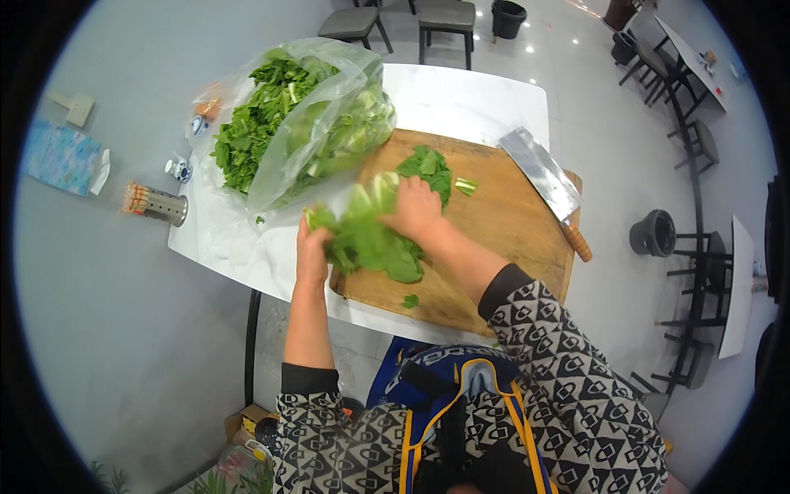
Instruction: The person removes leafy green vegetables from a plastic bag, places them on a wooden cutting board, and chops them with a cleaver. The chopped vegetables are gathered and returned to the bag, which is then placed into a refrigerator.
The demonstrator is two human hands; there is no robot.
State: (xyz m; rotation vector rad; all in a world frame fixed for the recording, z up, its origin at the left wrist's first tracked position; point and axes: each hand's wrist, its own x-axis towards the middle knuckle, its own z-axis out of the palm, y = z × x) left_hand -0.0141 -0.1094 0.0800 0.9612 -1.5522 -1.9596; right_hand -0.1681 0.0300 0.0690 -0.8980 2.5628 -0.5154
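Between my two hands is a bunch of leafy greens [370,238], blurred by motion, over the left part of a wooden cutting board [512,247]. My left hand [313,247] grips the bunch at its left side. At the pale stem ends, my right hand [418,207] has its fingers around the greens. More green leaves [430,170] lie on the board just beyond my right hand, beside a small cut stem piece [466,186]. A cleaver [543,176] with a wooden handle rests across the board's right edge. Chopped greens [265,117] fill a clear plastic bag [302,148] at the far left.
The white table [469,92] stands against a grey wall on the left. A metal holder of chopsticks [162,205] and a small blue-and-white bottle [179,170] are at its left edge. The cleaver's handle overhangs the right side. Stools [447,18] and a black bin [652,233] stand on the floor.
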